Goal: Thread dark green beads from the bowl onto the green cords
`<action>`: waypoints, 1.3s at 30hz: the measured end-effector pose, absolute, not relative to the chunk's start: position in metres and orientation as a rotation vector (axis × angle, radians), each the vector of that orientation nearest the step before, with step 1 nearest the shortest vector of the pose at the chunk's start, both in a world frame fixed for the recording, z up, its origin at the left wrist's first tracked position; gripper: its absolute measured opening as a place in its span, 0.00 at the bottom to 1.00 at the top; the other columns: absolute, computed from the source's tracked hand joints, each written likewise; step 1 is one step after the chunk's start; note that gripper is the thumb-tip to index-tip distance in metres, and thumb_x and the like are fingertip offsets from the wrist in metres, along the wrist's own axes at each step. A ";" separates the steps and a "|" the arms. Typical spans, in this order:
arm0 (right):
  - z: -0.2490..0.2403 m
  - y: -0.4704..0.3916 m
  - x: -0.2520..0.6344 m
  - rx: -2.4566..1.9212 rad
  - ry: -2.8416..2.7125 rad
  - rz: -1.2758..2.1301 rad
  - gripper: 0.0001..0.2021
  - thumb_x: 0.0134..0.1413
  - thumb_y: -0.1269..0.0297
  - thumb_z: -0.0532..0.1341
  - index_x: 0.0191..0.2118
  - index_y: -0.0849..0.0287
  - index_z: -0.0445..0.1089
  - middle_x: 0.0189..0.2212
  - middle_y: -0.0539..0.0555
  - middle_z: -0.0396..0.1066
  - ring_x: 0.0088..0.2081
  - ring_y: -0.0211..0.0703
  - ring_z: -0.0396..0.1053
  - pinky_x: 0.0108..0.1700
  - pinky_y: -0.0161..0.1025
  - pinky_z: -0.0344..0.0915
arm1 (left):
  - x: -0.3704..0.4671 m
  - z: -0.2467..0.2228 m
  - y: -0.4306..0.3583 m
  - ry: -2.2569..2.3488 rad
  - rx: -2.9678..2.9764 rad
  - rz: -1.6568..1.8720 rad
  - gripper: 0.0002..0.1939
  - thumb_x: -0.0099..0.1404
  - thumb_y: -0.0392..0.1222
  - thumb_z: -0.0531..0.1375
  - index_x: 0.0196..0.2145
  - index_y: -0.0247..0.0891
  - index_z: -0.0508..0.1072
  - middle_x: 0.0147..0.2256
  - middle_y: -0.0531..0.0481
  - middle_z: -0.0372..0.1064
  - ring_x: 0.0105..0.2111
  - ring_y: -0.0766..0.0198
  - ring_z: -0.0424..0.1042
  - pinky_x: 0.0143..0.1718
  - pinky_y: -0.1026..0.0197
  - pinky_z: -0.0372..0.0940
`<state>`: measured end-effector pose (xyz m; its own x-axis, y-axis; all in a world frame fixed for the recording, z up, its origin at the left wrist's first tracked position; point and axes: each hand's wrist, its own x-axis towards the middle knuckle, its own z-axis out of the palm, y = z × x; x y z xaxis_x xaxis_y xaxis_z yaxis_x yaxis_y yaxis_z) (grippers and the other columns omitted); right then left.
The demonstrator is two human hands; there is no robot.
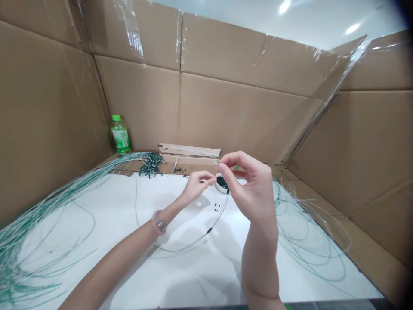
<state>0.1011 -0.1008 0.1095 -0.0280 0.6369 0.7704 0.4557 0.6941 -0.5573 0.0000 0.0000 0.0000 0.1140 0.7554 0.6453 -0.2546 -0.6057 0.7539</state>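
The right hand (250, 185) pinches what looks like a wire (216, 162), the left hand's (194, 186) hold I cannot tell, and its nudge could tip the bowl (220, 190).

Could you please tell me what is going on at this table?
A person works bare-handed above a white table. The right hand is raised, thumb and forefinger pinched; anything held is too small to identify. The left hand is beside a small dish of dark pieces. Below, a thin wire carries a dark sleeve. Bundled wires lie leftward.
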 end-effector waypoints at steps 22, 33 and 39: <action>0.103 -0.111 0.078 -0.828 -1.679 0.100 0.04 0.52 0.75 0.59 0.32 0.59 0.67 0.37 0.49 0.74 0.39 0.34 0.72 0.35 0.28 0.73 | -0.034 0.076 -0.064 0.198 1.033 1.436 0.07 0.53 0.42 0.66 0.26 0.35 0.76 0.22 0.55 0.66 0.23 0.76 0.65 0.28 0.73 0.63; 0.104 -0.111 0.077 -0.845 -1.704 0.037 0.05 0.53 0.75 0.57 0.32 0.57 0.68 0.36 0.51 0.74 0.38 0.38 0.73 0.34 0.34 0.74 | -0.034 0.073 -0.059 0.266 1.155 1.539 0.07 0.51 0.44 0.67 0.25 0.38 0.76 0.22 0.54 0.67 0.22 0.74 0.64 0.27 0.70 0.64; 0.104 -0.108 0.079 -0.833 -1.724 -0.007 0.06 0.53 0.75 0.57 0.31 0.57 0.69 0.34 0.51 0.74 0.37 0.39 0.72 0.35 0.35 0.72 | -0.037 0.069 -0.055 0.296 1.301 1.615 0.06 0.54 0.43 0.65 0.27 0.38 0.76 0.25 0.53 0.69 0.23 0.73 0.65 0.27 0.69 0.64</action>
